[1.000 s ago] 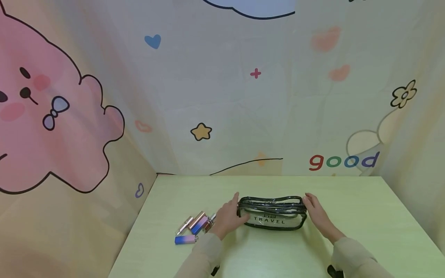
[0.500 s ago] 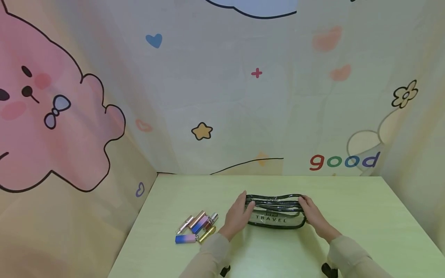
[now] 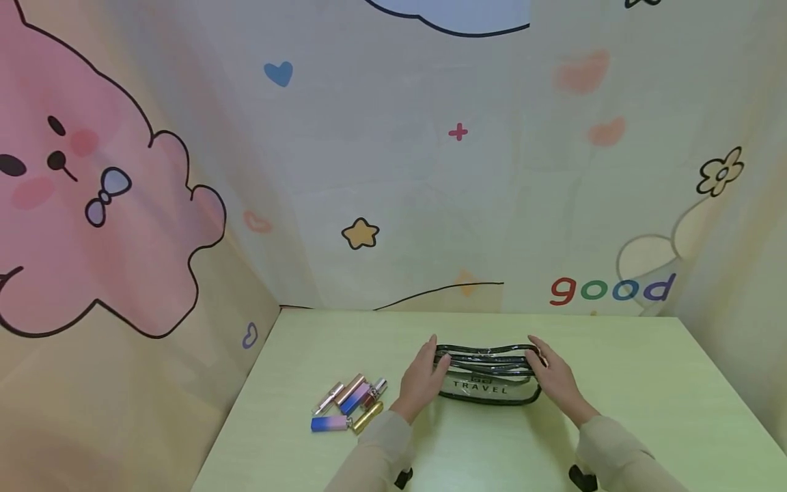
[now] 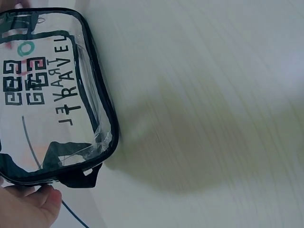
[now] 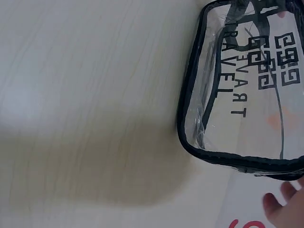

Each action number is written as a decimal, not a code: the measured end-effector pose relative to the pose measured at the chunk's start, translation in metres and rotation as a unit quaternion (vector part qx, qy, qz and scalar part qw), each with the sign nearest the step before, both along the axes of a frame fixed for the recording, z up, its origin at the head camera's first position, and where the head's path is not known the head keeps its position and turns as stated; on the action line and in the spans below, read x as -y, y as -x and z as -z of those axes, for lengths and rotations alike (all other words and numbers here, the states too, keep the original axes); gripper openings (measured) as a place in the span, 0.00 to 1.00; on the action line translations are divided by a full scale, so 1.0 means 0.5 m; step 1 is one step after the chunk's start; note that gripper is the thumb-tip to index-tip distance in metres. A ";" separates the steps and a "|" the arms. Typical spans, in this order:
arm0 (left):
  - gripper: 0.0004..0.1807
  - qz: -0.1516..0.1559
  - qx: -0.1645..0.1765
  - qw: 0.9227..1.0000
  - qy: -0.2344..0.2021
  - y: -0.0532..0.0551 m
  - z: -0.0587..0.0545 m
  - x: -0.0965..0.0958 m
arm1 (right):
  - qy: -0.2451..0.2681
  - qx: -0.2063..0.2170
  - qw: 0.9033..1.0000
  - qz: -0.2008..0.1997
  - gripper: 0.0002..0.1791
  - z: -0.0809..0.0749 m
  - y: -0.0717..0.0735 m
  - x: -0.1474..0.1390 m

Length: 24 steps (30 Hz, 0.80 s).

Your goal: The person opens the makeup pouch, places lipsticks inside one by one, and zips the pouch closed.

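Observation:
A clear travel pouch [image 3: 488,386] with black piping and "TRAVEL" lettering stands upright on the table between the hands. My left hand [image 3: 420,383] holds its left end, thumb on the near face and fingers along the side. At the other end is my right hand [image 3: 556,376], thumb over the top corner and index finger extended behind it. The left wrist view shows left fingertips [image 4: 50,197] against the pouch's end, near a black tab [image 4: 81,178]. In the right wrist view, curled right fingers [image 5: 272,204] sit right by the black-edged end.
Left of the pouch lies a cluster of lipstick-like tubes: a blue-pink tube [image 3: 330,424], a gold tube [image 3: 367,417] and several others. The pale table [image 3: 479,451] meets a printed cloth backdrop [image 3: 393,171] at the back and sides.
My left hand has shifted right and up along the pouch's left end, uncovering the gold tube. The pouch has moved slightly right. My right hand has moved inward, its thumb now over the corner.

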<state>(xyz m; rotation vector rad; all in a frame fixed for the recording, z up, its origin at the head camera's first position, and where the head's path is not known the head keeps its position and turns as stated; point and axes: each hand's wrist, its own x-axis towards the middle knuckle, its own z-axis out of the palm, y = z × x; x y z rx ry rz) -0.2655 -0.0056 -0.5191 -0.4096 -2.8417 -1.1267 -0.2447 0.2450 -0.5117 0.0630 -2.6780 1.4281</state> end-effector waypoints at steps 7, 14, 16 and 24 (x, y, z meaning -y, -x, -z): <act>0.28 0.011 -0.075 0.996 0.053 -0.006 -0.006 0.001 | -0.196 -0.320 0.927 0.009 0.10 -0.015 0.000 0.009; 0.24 0.030 -0.122 0.986 0.110 -0.015 -0.011 -0.001 | -0.273 -0.401 0.874 -0.028 0.09 -0.011 0.000 0.009; 0.24 0.032 -0.117 0.985 0.122 -0.016 -0.012 -0.001 | -0.277 -0.397 0.875 -0.026 0.10 -0.007 -0.001 0.008; 0.25 0.019 -0.091 0.988 0.127 -0.013 -0.009 -0.005 | -0.285 -0.373 0.883 -0.016 0.16 0.009 -0.009 0.007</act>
